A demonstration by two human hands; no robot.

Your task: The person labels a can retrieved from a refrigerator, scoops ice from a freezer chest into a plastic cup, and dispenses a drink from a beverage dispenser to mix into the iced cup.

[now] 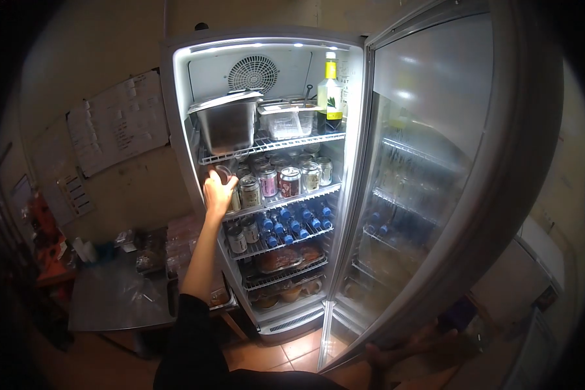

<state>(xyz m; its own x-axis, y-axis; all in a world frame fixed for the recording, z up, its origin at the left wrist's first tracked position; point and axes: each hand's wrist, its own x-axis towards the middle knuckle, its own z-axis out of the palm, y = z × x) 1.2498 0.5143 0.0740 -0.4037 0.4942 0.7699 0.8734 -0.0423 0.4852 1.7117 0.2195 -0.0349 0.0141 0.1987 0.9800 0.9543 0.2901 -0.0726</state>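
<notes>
"What do we list for the left hand (219,193)?"
"Second shelf (282,202), left end. Part-curled about a round item (223,173); hold, we cannot tell."
"Adjacent?"
"Cans (290,182), assorted. Right hand: we cannot make out."

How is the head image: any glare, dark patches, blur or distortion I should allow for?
Head view: the fridge interior is bright, lighting the left hand, while the room around is dim; pale glare spots on the open glass door, whose outer edge looks bowed; corners black; writing on the wall sheet too soft to read.
</notes>
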